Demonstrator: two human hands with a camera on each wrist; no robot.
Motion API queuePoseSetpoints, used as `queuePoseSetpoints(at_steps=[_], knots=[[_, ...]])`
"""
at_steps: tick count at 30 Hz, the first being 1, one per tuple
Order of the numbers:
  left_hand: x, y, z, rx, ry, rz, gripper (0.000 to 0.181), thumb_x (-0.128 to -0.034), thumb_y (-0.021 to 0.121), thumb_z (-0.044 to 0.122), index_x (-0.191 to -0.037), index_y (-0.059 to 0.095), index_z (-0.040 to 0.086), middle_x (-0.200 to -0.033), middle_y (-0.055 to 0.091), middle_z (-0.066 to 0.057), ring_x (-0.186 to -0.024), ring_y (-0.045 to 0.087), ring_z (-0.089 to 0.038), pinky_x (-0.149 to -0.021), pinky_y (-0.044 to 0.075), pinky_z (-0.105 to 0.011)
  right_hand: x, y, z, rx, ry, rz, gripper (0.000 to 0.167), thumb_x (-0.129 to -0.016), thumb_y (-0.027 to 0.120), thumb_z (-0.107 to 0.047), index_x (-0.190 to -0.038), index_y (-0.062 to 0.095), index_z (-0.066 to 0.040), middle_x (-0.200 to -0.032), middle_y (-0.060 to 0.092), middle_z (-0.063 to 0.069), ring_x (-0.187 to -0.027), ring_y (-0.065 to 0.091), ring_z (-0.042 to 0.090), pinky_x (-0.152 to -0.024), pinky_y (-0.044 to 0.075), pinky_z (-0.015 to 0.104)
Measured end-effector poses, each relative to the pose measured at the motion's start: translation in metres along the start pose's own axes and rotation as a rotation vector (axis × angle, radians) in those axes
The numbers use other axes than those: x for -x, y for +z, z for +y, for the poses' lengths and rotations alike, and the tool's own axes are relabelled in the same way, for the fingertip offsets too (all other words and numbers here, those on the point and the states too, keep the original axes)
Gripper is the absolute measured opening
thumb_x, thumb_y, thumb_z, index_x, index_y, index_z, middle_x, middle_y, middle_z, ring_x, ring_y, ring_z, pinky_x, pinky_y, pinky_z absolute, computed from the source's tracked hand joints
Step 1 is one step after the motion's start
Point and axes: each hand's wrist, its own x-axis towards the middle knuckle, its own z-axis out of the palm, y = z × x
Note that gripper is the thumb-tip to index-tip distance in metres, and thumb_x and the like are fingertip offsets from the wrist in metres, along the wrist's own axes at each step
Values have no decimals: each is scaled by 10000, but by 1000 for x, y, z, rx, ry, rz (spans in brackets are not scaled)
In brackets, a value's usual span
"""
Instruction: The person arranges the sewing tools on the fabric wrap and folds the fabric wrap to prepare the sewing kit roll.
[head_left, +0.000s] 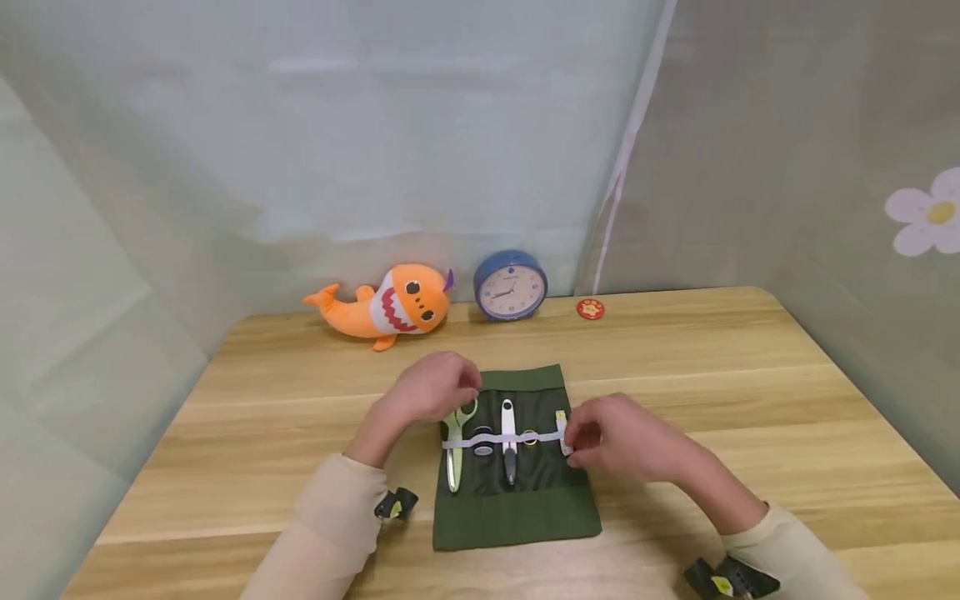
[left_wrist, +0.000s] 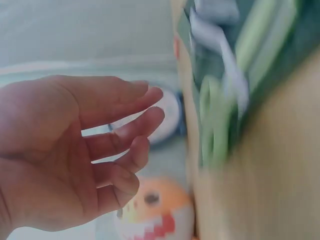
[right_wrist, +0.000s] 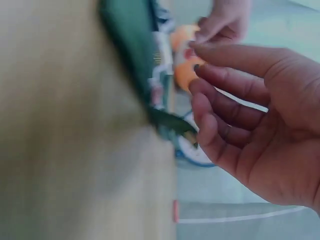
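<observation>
A dark green fabric organizer (head_left: 517, 518) lies unfolded on the table, with a pale elastic band (head_left: 491, 438) across its middle. Under the band sit green-handled scissors (head_left: 454, 454), a dark round item with white edges (head_left: 483, 448), a white tool with a dark end (head_left: 509, 423), a small yellow ring (head_left: 530, 442) and a narrow white-and-yellow piece (head_left: 561, 422). My left hand (head_left: 438, 387) hovers by the scissors' handles, fingers loosely bent around nothing. At the organizer's right edge, beside the white-and-yellow piece, is my right hand (head_left: 626, 437); its fingers (right_wrist: 225, 102) curve loosely, holding nothing visible.
An orange shark plush (head_left: 420, 292) lies at the back of the wooden table (head_left: 285, 417). Beside it stands a blue round alarm clock (head_left: 512, 287), then a red round badge (head_left: 590, 309). Pale curtains (head_left: 450, 125) hang behind the table.
</observation>
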Motion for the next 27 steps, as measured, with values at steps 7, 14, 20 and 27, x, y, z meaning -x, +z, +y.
queuePoseSetpoints(at_steps=[7, 14, 20, 27], knots=[[-7, -17, -36, -77, -92, -54, 241, -979, 668, 58, -1198, 762, 92, -1201, 739, -140, -1135, 668, -324, -1023, 540, -521, 31, 24, 2, -2, -36, -104, 233, -787, 904, -134, -958, 747, -154, -813, 627, -148, -745, 547, -41, -688, 502, 207], [-21, -5, -50, -94, -75, -99, 303, -950, 663, -44, -1182, 769, 119, -1215, 733, -128, -1151, 666, -319, -1075, 517, -530, 36, 39, 4, 87, -71, -101, 256, -736, 915, -116, -923, 750, -177, -865, 596, -157, -786, 517, -58, -737, 491, 209], [-21, 4, -56, -121, -33, -84, 280, -918, 701, -63, -1136, 761, 101, -1125, 726, -120, -1072, 657, -299, -1050, 524, -505, 37, 40, 8, 117, -95, -84, 276, -725, 905, -87, -916, 738, -196, -853, 594, -160, -782, 512, -55, -730, 482, 212], [8, 6, -50, -197, -16, -90, 153, -910, 752, -17, -1023, 734, 84, -964, 705, -68, -904, 637, -236, -917, 564, -475, 37, 17, 31, 42, -55, -108, 285, -749, 877, 4, -872, 727, -205, -808, 607, -145, -741, 528, -44, -678, 486, 211]])
